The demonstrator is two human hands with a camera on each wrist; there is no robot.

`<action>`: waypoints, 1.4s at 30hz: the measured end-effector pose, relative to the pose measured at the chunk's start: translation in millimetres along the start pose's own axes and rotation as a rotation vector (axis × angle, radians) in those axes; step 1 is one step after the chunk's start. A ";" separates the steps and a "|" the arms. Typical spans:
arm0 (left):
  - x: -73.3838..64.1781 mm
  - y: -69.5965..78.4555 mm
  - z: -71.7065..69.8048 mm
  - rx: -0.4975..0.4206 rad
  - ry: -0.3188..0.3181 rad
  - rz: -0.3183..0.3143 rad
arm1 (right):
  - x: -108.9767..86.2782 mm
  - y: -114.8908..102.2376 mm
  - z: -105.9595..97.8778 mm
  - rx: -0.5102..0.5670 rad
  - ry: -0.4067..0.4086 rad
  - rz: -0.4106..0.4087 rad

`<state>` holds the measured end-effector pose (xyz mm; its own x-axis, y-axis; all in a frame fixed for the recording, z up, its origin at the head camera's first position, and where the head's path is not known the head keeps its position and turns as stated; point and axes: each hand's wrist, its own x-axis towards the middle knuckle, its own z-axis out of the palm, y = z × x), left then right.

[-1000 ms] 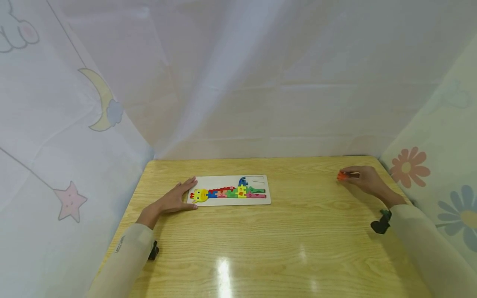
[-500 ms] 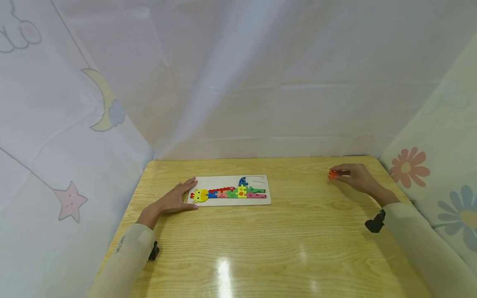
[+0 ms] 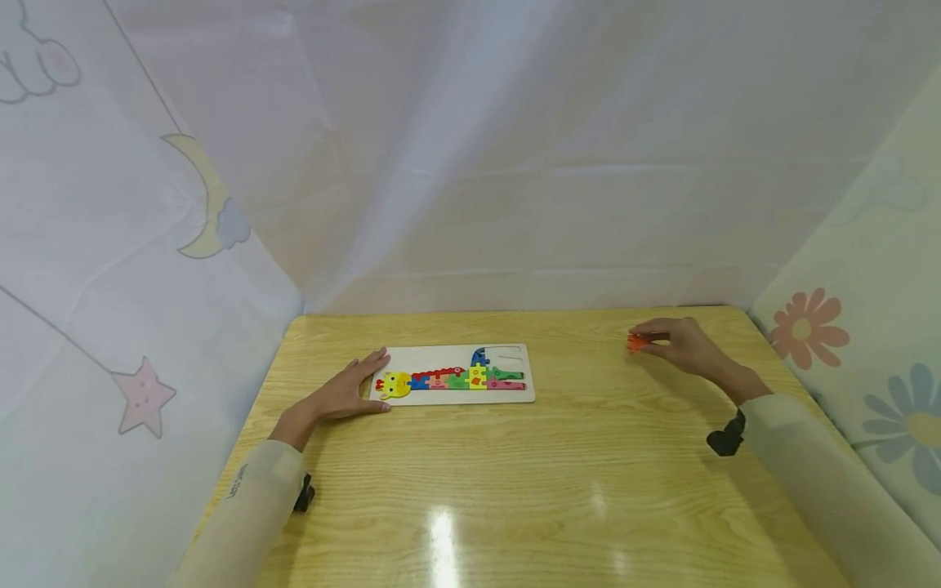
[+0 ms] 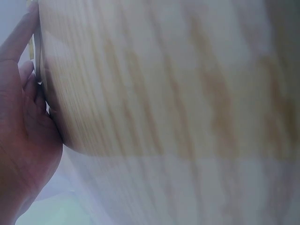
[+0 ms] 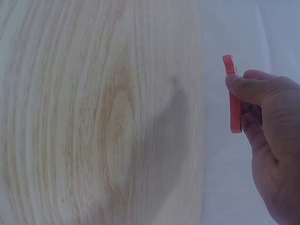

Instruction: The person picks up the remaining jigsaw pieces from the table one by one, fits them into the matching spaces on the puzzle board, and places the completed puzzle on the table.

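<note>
A white puzzle board lies on the table with a giraffe of colourful interlocking pieces set in it, its yellow head at the left end. One leg outline at the board's far right corner holds no piece. My left hand rests at the board's left end, fingers stretched to the far corner and thumb along the near edge. Off to the right, above the table, my right hand pinches an orange puzzle piece between thumb and fingers. In the right wrist view this orange piece shows edge-on.
The wooden table stands against a pale cloth backdrop behind it. Printed cloth walls rise at the left and right sides. A dark strap device sits on the right wrist, another on the left.
My right hand has moved left across the table with the orange puzzle piece, nearer to the board. The left hand and the board have stayed in place.
</note>
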<state>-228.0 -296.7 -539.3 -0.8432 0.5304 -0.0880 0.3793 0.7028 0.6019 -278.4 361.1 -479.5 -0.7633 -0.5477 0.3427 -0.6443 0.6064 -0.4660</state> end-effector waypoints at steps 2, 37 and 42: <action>0.3 -0.3 0.1 0.002 -0.002 -0.001 | 2.7 -2.1 1.8 -0.007 -0.003 -0.023; 0.6 1.3 1.3 -0.004 -0.005 -0.009 | 49.8 -34.4 29.0 -0.018 -0.032 -0.200; 0.8 0.0 1.7 -0.001 -0.006 -0.007 | 56.9 -41.0 31.7 -0.017 -0.044 -0.207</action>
<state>-228.0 -295.5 -540.7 -0.8434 0.5285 -0.0970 0.3730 0.7058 0.6023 -293.9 286.8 -466.7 -0.6123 -0.6856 0.3939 -0.7879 0.4877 -0.3759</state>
